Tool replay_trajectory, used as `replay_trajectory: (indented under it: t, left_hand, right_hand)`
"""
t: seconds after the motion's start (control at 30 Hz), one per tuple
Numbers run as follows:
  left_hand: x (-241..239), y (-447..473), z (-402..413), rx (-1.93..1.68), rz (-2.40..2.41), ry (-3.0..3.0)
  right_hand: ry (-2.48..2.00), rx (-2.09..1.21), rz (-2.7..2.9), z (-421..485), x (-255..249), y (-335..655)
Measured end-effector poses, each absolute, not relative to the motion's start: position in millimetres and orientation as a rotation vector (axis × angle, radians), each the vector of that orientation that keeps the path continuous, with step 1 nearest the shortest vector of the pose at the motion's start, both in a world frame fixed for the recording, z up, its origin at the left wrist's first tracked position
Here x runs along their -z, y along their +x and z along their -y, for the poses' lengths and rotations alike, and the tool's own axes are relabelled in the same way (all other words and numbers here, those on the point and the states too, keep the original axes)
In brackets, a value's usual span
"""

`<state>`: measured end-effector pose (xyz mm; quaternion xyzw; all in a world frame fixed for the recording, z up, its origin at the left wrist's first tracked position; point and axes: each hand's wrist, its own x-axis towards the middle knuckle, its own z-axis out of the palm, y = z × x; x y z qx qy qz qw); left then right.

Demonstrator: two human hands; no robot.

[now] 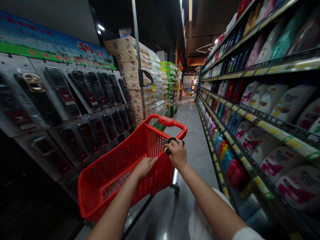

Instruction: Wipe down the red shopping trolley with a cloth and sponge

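Observation:
A red shopping cart (110, 160) with a pierced plastic basket stands in the aisle, its inside bare. My left hand (147, 165) is at the near side of the basket, fingers stretched out and nothing seen in them; whether it touches the rim I cannot tell. My right hand (178, 154) is closed around a small black and grey thing with a yellow part (167, 145), over the basket's corner below the red push handle (170, 121). My fingers cover much of this thing, so its kind is unclear.
Shelves of shampoo bottles (272, 100) line the right side. Packaged belts (62, 90) hang on a display at left. Stacked cartons (130, 66) stand behind a metal pole (137, 43). The grey tiled floor (190, 123) runs down the aisle.

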<state>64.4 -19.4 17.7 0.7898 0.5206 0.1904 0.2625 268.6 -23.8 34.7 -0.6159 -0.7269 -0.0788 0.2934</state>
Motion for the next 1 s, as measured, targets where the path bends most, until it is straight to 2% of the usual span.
replay_trajectory:
  t: [0.1,0.23,0.43,0.57,0.77,0.87,1.0]
  left_hand:
    - [-14.7,65.9,20.0,-0.522,-1.352,2.143]
    - [-11.2,68.0,19.9,-0.548,-1.381,2.132]
    - [-11.3,76.6,12.0,-0.574,-1.406,2.087]
    - [-14.6,79.8,8.5,-0.599,-1.445,2.078]
    - [-14.9,80.3,6.5,-0.657,-1.469,2.097]
    - [-14.8,77.8,8.8,-0.679,-1.450,2.093]
    - [-15.8,76.0,14.9,-0.667,-1.465,2.053]
  right_hand:
    - [-1.654,0.252,1.992,12.7,-48.1,276.9]
    - [-1.756,0.208,1.616,-44.8,-76.1,316.7]
    - [-1.374,-0.335,0.965,-109.8,-51.6,358.8]
    - [-1.132,-0.254,1.022,-92.5,-13.7,334.6]
    - [-1.212,-0.168,1.206,-36.4,31.9,273.8]
    - [-1.159,-0.189,1.195,-34.5,33.7,268.2]
    - [-1.053,-0.206,1.173,-54.4,12.5,282.1]
